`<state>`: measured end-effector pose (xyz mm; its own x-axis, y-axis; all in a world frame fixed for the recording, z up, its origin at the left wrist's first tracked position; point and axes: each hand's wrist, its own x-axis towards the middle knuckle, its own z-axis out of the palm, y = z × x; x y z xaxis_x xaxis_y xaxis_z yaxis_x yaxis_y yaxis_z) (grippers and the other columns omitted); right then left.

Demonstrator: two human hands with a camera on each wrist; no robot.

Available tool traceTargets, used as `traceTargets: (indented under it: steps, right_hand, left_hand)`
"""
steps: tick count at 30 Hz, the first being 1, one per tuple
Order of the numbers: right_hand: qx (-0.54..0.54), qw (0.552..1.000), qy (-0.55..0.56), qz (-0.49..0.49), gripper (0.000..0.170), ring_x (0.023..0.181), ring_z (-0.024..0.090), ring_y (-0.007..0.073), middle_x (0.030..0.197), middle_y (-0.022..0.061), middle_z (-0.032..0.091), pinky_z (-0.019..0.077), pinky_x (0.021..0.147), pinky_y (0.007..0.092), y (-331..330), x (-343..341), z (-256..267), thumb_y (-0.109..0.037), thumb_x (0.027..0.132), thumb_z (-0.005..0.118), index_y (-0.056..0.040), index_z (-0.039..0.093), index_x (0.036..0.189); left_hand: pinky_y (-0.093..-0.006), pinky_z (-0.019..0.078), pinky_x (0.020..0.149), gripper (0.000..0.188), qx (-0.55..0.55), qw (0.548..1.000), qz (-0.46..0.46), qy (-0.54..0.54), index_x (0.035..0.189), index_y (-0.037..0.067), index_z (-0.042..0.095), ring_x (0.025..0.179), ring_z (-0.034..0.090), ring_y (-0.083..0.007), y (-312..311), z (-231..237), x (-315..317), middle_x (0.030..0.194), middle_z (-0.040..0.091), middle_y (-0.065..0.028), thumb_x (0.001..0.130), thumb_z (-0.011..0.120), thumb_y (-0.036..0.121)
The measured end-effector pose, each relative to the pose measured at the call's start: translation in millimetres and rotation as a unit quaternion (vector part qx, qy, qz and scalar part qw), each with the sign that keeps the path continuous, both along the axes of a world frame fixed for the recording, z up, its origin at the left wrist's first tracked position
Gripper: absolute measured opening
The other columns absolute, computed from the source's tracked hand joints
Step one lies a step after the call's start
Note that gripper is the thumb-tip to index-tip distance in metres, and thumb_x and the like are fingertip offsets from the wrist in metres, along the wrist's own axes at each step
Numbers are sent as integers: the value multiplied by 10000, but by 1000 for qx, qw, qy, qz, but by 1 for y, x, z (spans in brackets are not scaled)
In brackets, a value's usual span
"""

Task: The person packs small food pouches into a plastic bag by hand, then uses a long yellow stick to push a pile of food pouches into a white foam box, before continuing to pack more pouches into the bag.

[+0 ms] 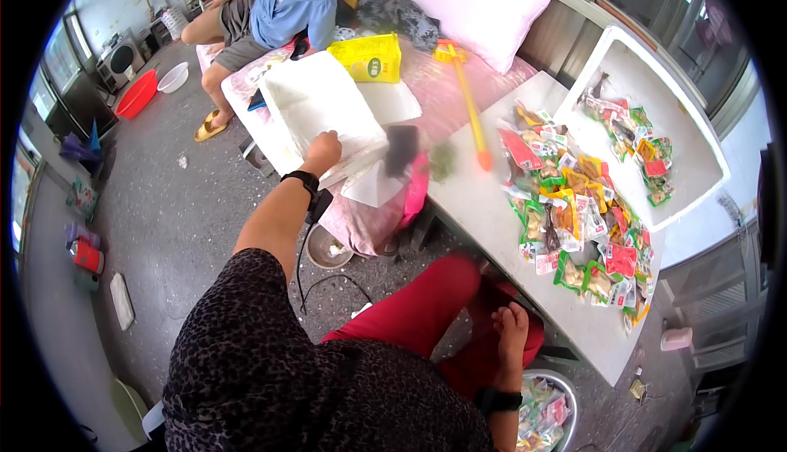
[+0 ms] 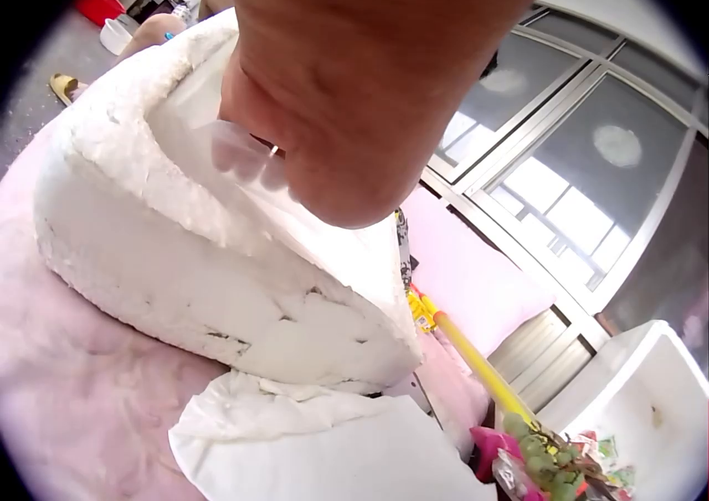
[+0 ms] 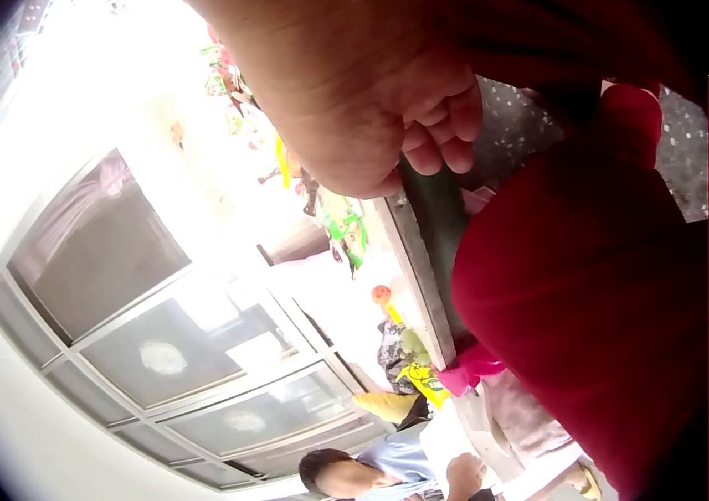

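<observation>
My left hand (image 1: 323,150) reaches into a white foam box (image 1: 316,95) on the pink bed, just inside its near wall. In the left wrist view the fingers (image 2: 238,156) curl inward in front of the white interior; the palm side is partly hidden, and I cannot tell whether something small is between them. My right hand (image 1: 512,329) hangs loosely curled and holding nothing, above my red-trousered leg, close to the table edge. On the grey table (image 1: 467,198) lies a pile of small colourful snack packets (image 1: 574,206).
A second foam box (image 1: 697,136) with several packets leans open at the table's far side. Beside it lies a yellow stick (image 1: 467,104). A metal basin (image 1: 566,395) of packets stands below the table. A bowl (image 1: 328,247) sits on the floor. Another person (image 1: 287,9) sits at the bed's left.
</observation>
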<state>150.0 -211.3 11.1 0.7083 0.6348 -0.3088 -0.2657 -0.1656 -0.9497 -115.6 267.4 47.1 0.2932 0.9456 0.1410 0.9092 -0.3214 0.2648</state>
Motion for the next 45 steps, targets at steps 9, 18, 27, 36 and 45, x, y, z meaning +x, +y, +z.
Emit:
traceTargets:
  steps: [9,18,27,36,45]
  right_hand:
    - [8,1000,-19,-1,292,732,547,122,890,58,541,424,574,207,4,5,15,-146,810,466,-18,427,1069]
    - [64,994,-24,89,301,776,550,139,932,79,532,433,624,220,31,-17,34,-144,819,472,-12,420,1085]
    - [135,967,-101,193,242,715,504,91,810,39,539,451,583,223,72,-56,-5,-124,790,526,0,492,995]
    - [75,989,88,86,129,590,497,89,737,28,529,424,531,215,57,-58,23,-137,793,502,-27,513,859]
    - [95,993,14,75,73,672,516,124,726,29,519,440,576,247,51,-47,13,-115,757,511,-47,518,734]
  left_hand:
    - [-417,422,688,188,118,982,-3,-148,790,5,539,759,514,-361,-34,50,11,808,538,-210,770,433,159]
    - [-372,424,635,145,2,939,-245,-240,793,23,550,717,529,-316,-204,60,41,765,545,-154,749,520,157]
    - [-365,418,625,201,-258,861,-383,-215,808,18,527,722,534,-273,-309,-3,94,773,542,-146,799,452,204]
    - [-348,423,664,196,-362,831,-354,-231,845,30,522,732,544,-287,-324,-18,106,782,552,-152,805,441,205]
    - [-312,429,646,145,-385,808,-322,-308,818,48,537,696,532,-219,-320,-10,101,742,533,-118,802,456,167]
